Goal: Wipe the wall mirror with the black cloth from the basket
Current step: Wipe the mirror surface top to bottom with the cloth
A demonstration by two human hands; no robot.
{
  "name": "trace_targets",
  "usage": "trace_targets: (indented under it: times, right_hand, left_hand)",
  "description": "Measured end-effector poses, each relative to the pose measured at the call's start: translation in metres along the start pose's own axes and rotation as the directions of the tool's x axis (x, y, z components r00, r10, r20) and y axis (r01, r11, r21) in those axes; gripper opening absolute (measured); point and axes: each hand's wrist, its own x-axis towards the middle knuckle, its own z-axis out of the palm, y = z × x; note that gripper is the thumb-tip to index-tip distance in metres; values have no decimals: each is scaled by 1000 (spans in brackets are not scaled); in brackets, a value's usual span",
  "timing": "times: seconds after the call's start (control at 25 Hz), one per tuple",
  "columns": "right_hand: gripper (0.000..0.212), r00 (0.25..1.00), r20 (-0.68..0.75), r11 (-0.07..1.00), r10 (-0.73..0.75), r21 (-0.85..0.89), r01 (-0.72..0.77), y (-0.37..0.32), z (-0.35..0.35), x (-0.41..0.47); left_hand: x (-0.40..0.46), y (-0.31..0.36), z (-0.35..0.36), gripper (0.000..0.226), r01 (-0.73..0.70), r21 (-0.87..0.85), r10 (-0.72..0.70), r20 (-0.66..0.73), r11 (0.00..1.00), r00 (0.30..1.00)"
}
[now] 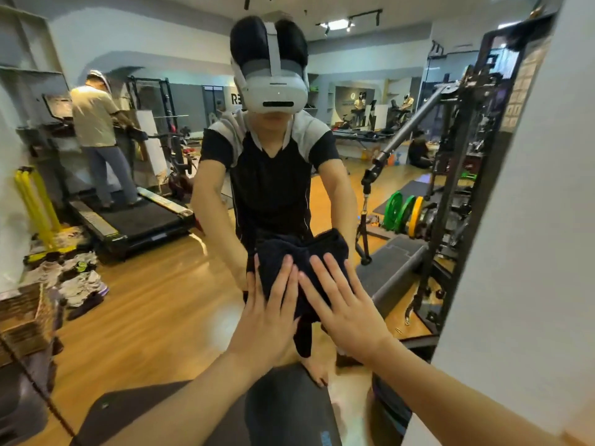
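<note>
The wall mirror (154, 300) fills most of the head view and reflects a gym room and the person wearing the headset. A bunched black cloth (299, 252) is pressed flat against the glass near the lower middle. My left hand (267, 313) lies on the cloth's lower left part, fingers spread and pointing up. My right hand (344, 307) lies beside it on the cloth's lower right part, palm flat, fingers spread. Both palms hold the cloth against the mirror. A tail of cloth hangs down below my hands. The basket is not visible.
The mirror's dark frame (476, 201) runs down the right side, next to a white wall (531, 220). A dark mat (289, 407) lies on the floor below my arms. Reflected in the glass are a treadmill (135, 220) with a person on it, weight plates (402, 210) and a rack.
</note>
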Motion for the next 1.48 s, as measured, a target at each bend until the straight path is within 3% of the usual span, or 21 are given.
trace_targets:
  times: [0.16,0.4,0.52,0.72,0.88,1.04,1.2,1.48]
  right_hand:
    - [71,997,-54,996,57,-69,-61,86,-41,33]
    - [68,940,-255,973,225,1,-233,130,-103,176]
    - [70,916,-308,966,257,66,-249,115,-122,248]
    - [76,921,-309,970,239,110,-216,55,-131,328]
    - [70,937,-313,987,152,87,-132,33,-130,360]
    - [60,929,-367,997,55,75,-30,72,-128,341]
    - [59,914,-400,996,66,76,-38,138,-134,296]
    - [80,910,-407,996,82,68,-59,271,-149,203]
  left_hand:
    - [89,28,-57,101,-32,-6,31,-81,999,996]
    - [194,-18,-180,96,-71,77,83,-176,995,981]
    - [205,-66,-242,92,-63,148,87,-166,987,982]
    - [176,-137,-285,92,72,172,-45,-157,983,987]
    - [158,-169,-289,93,159,48,-148,-185,986,971]
    - [178,-132,-268,90,220,18,-201,-337,975,920]
    - [221,-70,-241,90,154,-30,-152,-421,988,894]
    - [304,59,-201,91,123,9,-106,-443,992,890]
